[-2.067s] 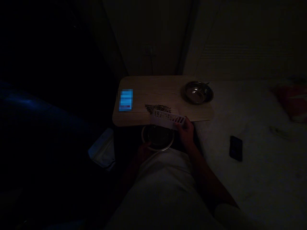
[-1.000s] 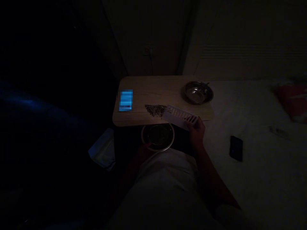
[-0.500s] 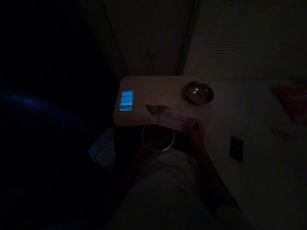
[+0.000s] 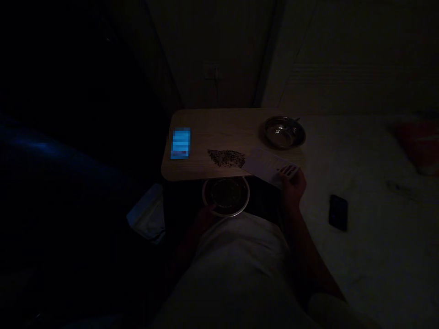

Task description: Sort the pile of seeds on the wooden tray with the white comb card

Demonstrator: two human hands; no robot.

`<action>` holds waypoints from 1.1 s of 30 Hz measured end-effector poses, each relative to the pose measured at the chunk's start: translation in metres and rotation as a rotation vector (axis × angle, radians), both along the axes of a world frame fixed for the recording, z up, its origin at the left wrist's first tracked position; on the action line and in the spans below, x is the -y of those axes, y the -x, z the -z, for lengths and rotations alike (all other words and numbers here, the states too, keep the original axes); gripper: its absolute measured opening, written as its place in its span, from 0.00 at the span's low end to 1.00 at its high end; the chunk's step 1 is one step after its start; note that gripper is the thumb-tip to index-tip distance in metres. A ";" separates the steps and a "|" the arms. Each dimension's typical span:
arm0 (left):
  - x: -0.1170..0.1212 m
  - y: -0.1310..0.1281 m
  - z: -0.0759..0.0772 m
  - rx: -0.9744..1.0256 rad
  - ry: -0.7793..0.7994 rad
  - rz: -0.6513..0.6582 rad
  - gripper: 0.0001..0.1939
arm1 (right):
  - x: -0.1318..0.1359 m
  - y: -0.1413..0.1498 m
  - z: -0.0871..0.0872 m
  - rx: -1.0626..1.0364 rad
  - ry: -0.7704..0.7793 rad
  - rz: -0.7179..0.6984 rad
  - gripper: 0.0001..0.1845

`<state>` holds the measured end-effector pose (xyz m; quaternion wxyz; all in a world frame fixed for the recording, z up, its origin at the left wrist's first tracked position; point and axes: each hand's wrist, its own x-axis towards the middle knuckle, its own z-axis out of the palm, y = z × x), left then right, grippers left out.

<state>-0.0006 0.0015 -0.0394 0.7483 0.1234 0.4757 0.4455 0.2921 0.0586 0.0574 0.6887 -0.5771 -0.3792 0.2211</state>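
My right hand (image 4: 293, 185) is closed on the right end of a pale, flat slotted piece (image 4: 262, 164), which looks like a plastic rack or tray. Its far end lies over the table close to a spread of small dark grains (image 4: 226, 158). My left hand (image 4: 207, 214) grips the near-left rim of a round metal bowl (image 4: 247, 201), which sits just below the table's front edge at my lap. The inside of this bowl is too dark to make out. Dim light blurs the fingers of both hands.
On the small wooden table (image 4: 212, 125) a lit phone (image 4: 180, 143) lies at left and a second metal bowl (image 4: 284, 132) with a handle-like piece stands at back right. A dark phone (image 4: 338, 213) rests on the pale surface at right. A socket (image 4: 211, 71) with a cable is behind.
My right hand has moved right with the slotted piece, away from the grains, uncovering their right side. The piece now lies flatter. My left hand and its bowl stay in place. The view is darker.
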 end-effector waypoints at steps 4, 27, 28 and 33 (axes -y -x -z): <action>0.003 0.002 0.002 0.018 -0.007 -0.010 0.14 | -0.001 -0.008 -0.001 0.049 -0.036 0.038 0.12; -0.001 -0.002 0.007 -0.013 0.125 0.026 0.09 | -0.001 0.029 -0.008 0.262 0.072 -0.198 0.10; -0.003 -0.003 0.008 0.012 0.135 0.041 0.10 | -0.002 0.031 -0.009 0.255 0.066 -0.193 0.10; -0.006 -0.003 0.012 0.038 0.157 0.030 0.12 | -0.002 0.032 -0.014 0.200 0.021 -0.060 0.10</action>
